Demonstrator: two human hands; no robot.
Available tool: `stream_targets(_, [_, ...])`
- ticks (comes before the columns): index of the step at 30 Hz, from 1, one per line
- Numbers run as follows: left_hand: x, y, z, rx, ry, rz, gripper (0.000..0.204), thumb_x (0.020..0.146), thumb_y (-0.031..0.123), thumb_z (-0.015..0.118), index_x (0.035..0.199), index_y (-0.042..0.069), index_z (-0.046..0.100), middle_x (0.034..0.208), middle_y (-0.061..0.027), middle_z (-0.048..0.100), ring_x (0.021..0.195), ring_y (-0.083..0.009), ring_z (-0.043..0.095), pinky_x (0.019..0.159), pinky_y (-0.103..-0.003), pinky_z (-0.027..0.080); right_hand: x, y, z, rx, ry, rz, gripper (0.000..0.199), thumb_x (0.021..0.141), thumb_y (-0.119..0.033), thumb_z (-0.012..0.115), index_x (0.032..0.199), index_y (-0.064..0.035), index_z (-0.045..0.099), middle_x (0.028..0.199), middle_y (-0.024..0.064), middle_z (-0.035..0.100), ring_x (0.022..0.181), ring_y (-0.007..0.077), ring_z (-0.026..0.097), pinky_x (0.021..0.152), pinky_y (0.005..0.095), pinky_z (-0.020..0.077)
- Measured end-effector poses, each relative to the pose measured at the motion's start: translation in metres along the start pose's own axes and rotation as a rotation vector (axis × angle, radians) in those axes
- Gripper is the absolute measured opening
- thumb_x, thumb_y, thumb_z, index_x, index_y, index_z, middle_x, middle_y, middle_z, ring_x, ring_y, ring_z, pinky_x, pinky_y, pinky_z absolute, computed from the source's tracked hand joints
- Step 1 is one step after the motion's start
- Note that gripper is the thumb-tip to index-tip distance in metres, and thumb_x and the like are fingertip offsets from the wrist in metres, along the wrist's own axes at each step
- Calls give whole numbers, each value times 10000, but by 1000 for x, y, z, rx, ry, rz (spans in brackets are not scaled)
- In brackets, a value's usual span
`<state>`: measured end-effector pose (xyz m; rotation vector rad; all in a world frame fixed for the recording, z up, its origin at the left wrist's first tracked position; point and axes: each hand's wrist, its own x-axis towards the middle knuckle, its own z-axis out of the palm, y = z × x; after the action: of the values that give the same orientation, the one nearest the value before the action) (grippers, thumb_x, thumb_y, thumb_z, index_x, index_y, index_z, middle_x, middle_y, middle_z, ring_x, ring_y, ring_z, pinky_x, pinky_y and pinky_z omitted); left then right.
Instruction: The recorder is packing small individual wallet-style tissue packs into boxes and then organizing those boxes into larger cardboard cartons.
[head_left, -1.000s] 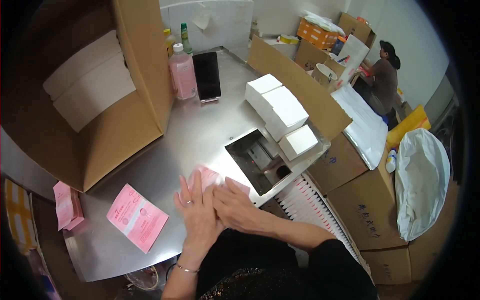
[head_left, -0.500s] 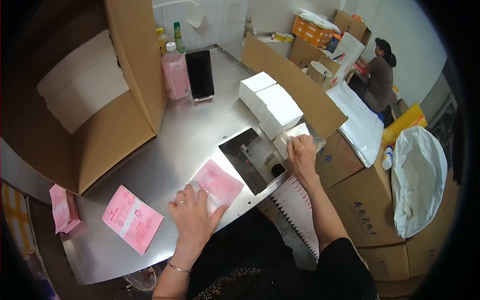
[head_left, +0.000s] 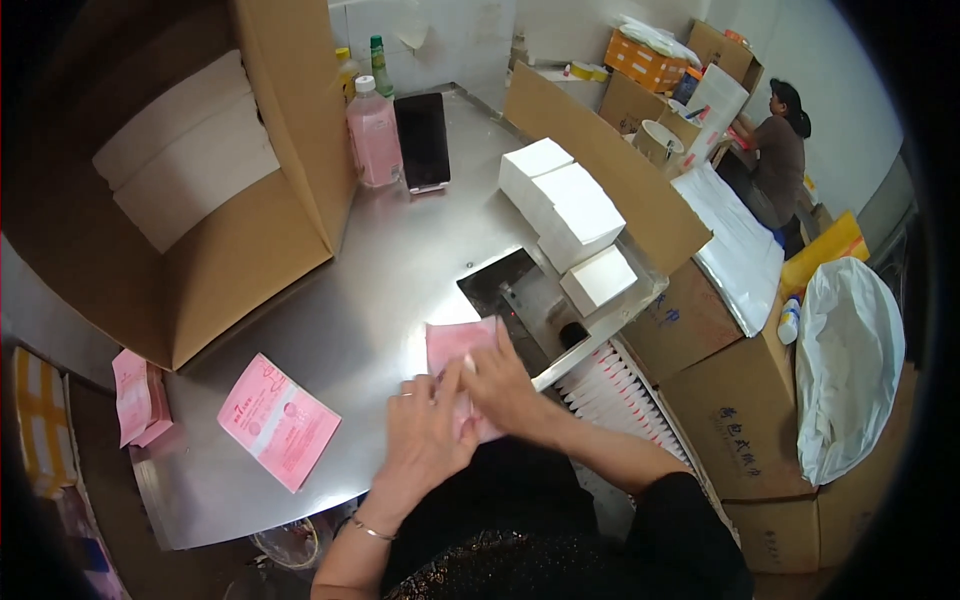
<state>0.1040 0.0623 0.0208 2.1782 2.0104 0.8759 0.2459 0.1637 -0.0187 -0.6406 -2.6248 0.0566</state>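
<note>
A translucent pink plastic packet (head_left: 455,342) lies on the metal table, close to the front edge. My left hand (head_left: 425,435) holds its lower left part, with fingers and thumb bent over it. My right hand (head_left: 508,388) grips the same packet from the right, its fingertips touching my left fingers. A small pale bit shows at those fingertips, too small to name. Both hands hide the packet's lower half. To the left lies a flat stack of pink printed packets (head_left: 280,422). Beyond the right hand, a small white paper block (head_left: 600,280) stands beside larger white paper stacks (head_left: 565,205).
A rectangular opening (head_left: 490,285) is cut into the metal table (head_left: 385,285). A large open carton (head_left: 250,225) stands at left. A pink bottle (head_left: 374,140) and a dark tablet (head_left: 423,145) are behind. Boxes (head_left: 735,420) and a white bag (head_left: 850,370) fill the right; a person (head_left: 775,150) sits beyond.
My right hand has left the small white paper block and moved left onto the pink packet. The left hand has stayed at the packet. The whole view has shifted slightly.
</note>
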Motion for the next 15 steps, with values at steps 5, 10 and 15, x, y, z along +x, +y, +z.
stream_targets(5, [-11, -9, -16, -28, -89, -5, 778, 782, 86, 693, 1501, 61, 399, 917, -131, 512, 854, -306, 532, 727, -413, 422, 32, 51, 24, -108, -27, 228, 136, 880, -143, 555, 920, -55, 650, 932, 171, 643, 947, 354, 621, 1019, 650, 364])
stream_targets(10, [-44, -29, -20, -127, 7, 69, 344, 735, 31, 667, 1074, 84, 654, 953, -138, 549, 907, -299, 547, 791, -420, 420, 15, 83, -16, 92, -454, 728, 281, 873, -145, 598, 1113, 3, 609, 1068, 234, 642, 1004, 384, 632, 860, 482, 499])
stream_targets(15, [-76, -80, -63, 300, 472, -373, 212, 681, 49, 617, 891, 69, 593, 1046, -154, 595, 1047, -382, 540, 1001, -543, 345, -8, 70, -62, -399, 409, 361, 146, 878, -130, 638, 982, -34, 674, 970, 141, 647, 991, 304, 622, 828, 458, 460])
